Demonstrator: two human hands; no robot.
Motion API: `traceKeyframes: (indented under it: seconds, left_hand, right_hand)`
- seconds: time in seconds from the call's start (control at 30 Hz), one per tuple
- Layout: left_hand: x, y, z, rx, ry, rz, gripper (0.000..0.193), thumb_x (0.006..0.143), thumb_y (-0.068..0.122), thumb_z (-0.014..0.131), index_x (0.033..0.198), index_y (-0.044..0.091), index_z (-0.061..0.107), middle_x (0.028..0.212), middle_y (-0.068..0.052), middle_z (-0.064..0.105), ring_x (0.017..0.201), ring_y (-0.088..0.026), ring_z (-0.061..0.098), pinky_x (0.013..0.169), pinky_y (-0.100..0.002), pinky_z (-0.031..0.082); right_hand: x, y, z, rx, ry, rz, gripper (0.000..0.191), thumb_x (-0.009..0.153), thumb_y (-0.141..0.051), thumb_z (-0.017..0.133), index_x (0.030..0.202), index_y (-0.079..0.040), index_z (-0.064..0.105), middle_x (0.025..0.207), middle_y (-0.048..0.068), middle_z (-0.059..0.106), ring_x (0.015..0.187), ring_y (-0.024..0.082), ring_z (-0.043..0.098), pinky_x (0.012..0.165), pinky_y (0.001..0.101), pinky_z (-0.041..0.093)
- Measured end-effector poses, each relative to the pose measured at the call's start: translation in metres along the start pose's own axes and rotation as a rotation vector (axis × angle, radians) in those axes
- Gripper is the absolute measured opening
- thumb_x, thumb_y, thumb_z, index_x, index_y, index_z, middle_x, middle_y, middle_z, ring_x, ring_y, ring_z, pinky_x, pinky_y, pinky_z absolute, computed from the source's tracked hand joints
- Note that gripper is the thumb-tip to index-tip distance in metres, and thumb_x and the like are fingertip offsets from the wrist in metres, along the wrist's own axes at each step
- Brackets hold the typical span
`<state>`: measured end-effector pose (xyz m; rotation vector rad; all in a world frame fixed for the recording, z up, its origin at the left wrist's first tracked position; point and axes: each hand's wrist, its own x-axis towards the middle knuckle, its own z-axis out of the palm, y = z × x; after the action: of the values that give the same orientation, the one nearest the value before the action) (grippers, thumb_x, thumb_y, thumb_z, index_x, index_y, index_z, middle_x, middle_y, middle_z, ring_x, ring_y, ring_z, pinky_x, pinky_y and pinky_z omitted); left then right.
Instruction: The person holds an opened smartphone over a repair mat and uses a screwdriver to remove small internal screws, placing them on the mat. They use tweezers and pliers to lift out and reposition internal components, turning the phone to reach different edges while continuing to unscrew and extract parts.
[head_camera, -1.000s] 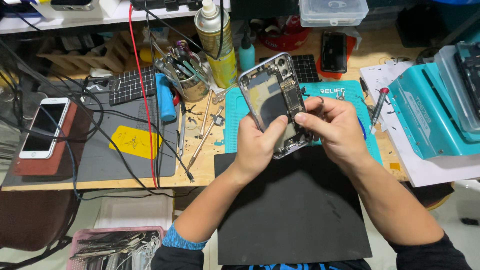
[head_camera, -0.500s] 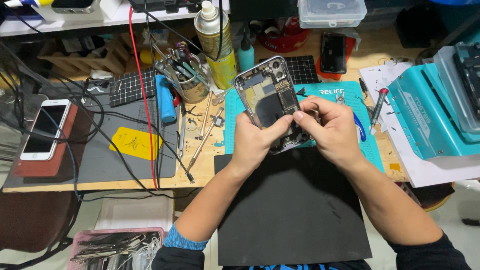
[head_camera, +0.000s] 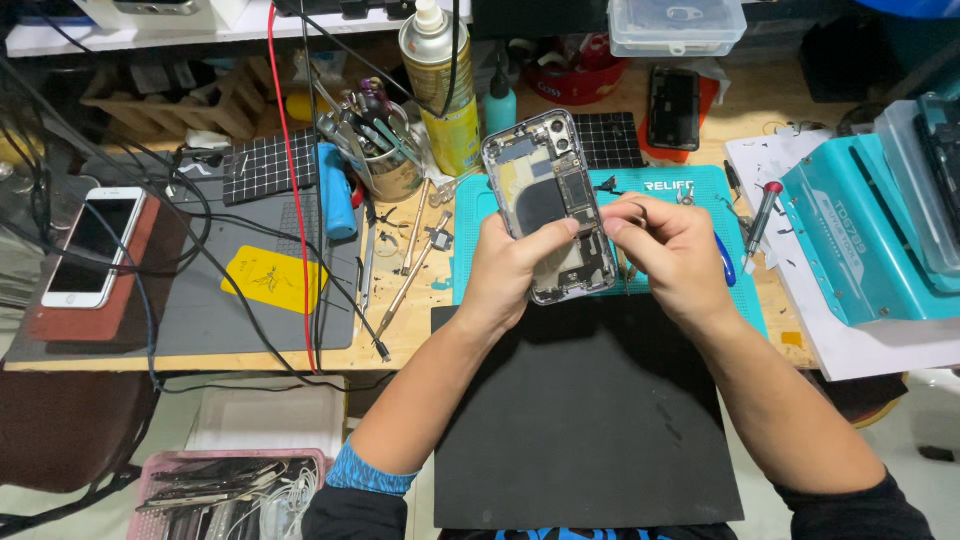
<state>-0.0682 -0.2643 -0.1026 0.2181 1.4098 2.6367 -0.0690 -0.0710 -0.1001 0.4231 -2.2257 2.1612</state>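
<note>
I have the opened phone (head_camera: 553, 205) lifted off the bench, tilted above the near edge of the teal work mat (head_camera: 700, 190) and the far edge of the black mat (head_camera: 580, 420). My left hand (head_camera: 515, 270) is closed around its lower left side, thumb laid across the exposed boards. My right hand (head_camera: 668, 250) is pinched at the phone's right edge, fingertips together; whether they grip a small part or a tool I cannot tell at this size. I judge this as the stage of working on the internals with the screen off. The next move calls for a steady left hold and a fine, careful touch by the right. A red-tipped screwdriver (head_camera: 762, 212) lies near the teal mat's right edge.
</note>
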Motion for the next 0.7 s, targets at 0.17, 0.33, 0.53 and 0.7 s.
traceKeyframes:
  seconds: [0.17,0.33,0.53,0.7]
  left_hand:
    - [0.002,0.0011,0.0025,-0.012,-0.005,-0.003,0.023,0.087,-0.001,0.076,0.11,-0.002,0.071,0.1,-0.007,0.074,0.085,-0.014,0.07,0.077,-0.03,0.059]
    - [0.0017,0.0016,0.0029,0.051,0.022,0.025,0.022,0.086,-0.002,0.077,0.107,-0.002,0.072,0.095,-0.006,0.074,0.08,-0.012,0.07,0.072,-0.028,0.058]
    - [-0.0007,0.0019,0.0005,0.123,0.031,0.059,0.018,0.087,0.0,0.077,0.104,-0.003,0.071,0.092,-0.005,0.073,0.077,-0.011,0.068,0.068,-0.028,0.057]
    - [-0.0026,0.0043,-0.0002,0.151,-0.008,0.092,0.024,0.086,0.001,0.079,0.108,-0.001,0.071,0.097,-0.002,0.073,0.082,-0.009,0.068,0.073,-0.026,0.058]
  right_hand:
    - [0.0004,-0.0004,0.0009,0.003,0.008,-0.012,0.014,0.1,-0.004,0.063,0.108,0.003,0.073,0.086,-0.005,0.06,0.072,0.002,0.047,0.063,0.02,0.037]
    - [-0.0004,-0.0048,0.0018,-0.08,-0.018,-0.092,0.013,0.099,-0.004,0.066,0.107,0.004,0.073,0.092,0.0,0.064,0.079,0.005,0.053,0.069,0.0211,0.042]
    - [-0.0002,-0.0086,0.0043,-0.146,-0.024,-0.094,0.013,0.098,-0.004,0.067,0.105,0.004,0.074,0.093,0.002,0.066,0.082,0.006,0.056,0.072,0.0222,0.043]
    - [0.0006,-0.0077,0.0046,-0.09,0.014,-0.097,0.012,0.098,-0.004,0.07,0.105,0.003,0.075,0.095,0.002,0.067,0.086,0.007,0.057,0.077,0.0224,0.044]
